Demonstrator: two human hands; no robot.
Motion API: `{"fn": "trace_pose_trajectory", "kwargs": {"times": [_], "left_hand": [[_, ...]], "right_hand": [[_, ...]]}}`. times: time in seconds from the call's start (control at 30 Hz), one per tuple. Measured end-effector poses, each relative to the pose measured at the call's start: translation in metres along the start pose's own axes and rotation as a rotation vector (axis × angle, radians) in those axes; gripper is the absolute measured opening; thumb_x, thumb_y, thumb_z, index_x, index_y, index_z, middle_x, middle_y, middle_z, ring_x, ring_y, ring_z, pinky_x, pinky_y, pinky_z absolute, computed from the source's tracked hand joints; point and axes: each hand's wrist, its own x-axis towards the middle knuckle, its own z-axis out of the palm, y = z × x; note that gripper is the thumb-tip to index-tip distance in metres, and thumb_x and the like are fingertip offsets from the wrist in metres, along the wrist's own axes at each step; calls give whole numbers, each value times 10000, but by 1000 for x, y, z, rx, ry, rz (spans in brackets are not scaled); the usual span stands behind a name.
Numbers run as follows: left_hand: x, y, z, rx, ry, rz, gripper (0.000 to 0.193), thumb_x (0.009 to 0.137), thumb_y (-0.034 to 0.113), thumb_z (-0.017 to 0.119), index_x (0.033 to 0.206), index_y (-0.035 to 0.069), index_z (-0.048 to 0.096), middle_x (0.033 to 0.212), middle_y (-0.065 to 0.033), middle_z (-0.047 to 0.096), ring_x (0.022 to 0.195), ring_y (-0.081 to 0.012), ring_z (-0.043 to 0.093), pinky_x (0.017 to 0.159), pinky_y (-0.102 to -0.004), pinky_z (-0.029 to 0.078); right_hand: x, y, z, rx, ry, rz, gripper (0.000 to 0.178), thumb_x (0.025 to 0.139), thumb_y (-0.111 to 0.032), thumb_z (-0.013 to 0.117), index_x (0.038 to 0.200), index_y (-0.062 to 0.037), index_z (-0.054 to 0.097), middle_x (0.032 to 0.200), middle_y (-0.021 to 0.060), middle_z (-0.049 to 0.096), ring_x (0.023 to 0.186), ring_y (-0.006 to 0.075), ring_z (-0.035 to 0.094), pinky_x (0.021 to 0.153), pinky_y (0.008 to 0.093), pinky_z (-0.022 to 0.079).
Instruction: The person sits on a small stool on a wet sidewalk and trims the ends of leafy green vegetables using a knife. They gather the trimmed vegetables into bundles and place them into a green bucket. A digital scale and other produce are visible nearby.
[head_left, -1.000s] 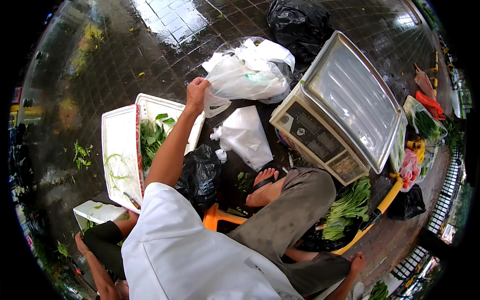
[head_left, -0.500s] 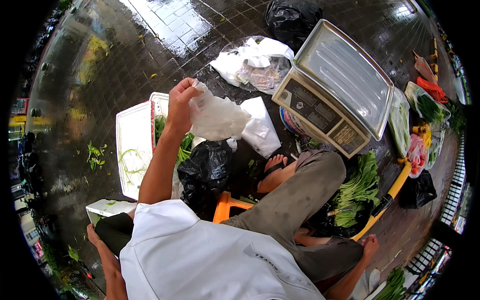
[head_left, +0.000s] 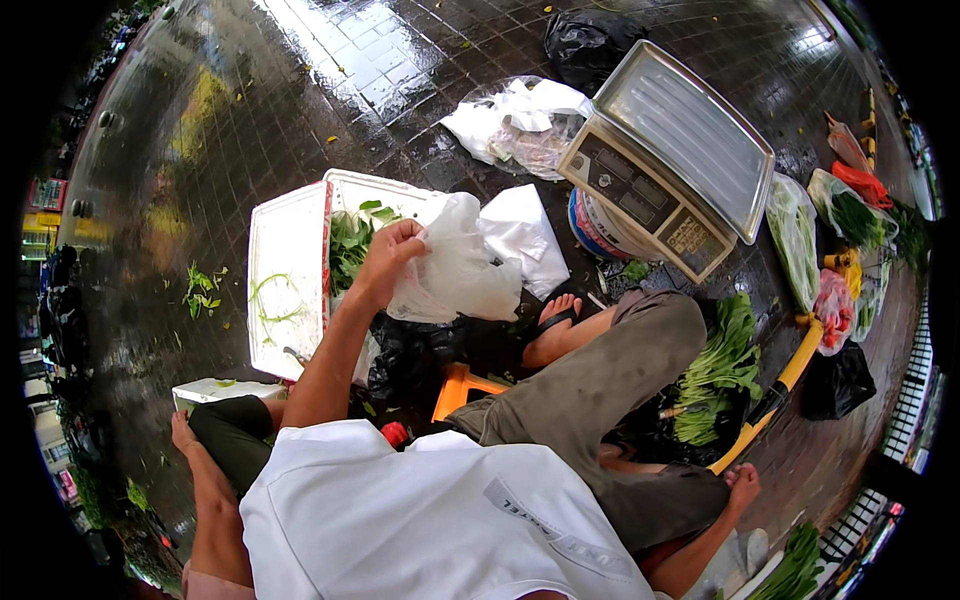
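Observation:
My left hand (head_left: 392, 258) is closed on the top of a thin, translucent plastic bag (head_left: 450, 268), which hangs crumpled to its right. Below the bag lies a black plastic bag (head_left: 415, 350), partly behind my forearm. Leafy greens (head_left: 348, 250) show in a white foam box (head_left: 350, 183) beside my left hand. A folded stack of white plastic bags (head_left: 525, 240) lies just right of the held bag. My right hand (head_left: 741, 485) rests by my right knee, its fingers curled, with nothing visible in them.
A scale (head_left: 650, 190) stands on a round tub (head_left: 600, 225) ahead-right. Bunched greens (head_left: 725, 375) lie beside a yellow rail (head_left: 790, 365). An orange stool (head_left: 455, 390) is near my leg. Another person's hand (head_left: 184, 432) rests at far left. The paving (head_left: 230, 150) is wet.
My left hand has come down and slightly right with the plastic bag, which hangs wider and lower. The view has shifted a little, and more of the foam box shows.

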Motion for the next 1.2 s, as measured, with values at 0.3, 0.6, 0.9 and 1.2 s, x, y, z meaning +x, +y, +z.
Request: {"fn": "trace_pose_trajectory", "kwargs": {"times": [0.3,0.6,0.9,1.2], "left_hand": [[25,-73,-19,1199,-237,30,276,781,229,630,895,-22,606,785,-212,626,768,-371,613,702,-438,485],[215,-87,37,833,-134,328,368,802,261,674,1008,-37,612,928,-198,643,861,-327,631,770,-403,512],[387,-190,139,-356,345,-372,536,807,128,674,1266,-53,465,1062,-132,570,880,-214,595,611,-355,577],[436,-220,163,-516,536,-562,151,802,66,683,779,-39,577,599,-115,556,435,-189,511,364,-307,383]], "right_hand": [[11,-4,1,-98,-29,-3,164,907,-158,549,949,-20,627,761,51,637,549,130,603,463,238,473],[23,-32,25,-310,-14,34,162,883,-143,536,873,-22,642,733,50,627,528,143,606,464,249,490],[27,-41,34,-205,-11,117,180,901,-140,507,785,-31,592,673,49,598,497,132,571,456,241,465],[46,-28,29,-243,-28,112,247,924,-179,506,734,-42,583,617,36,580,483,117,561,452,244,469]]}}
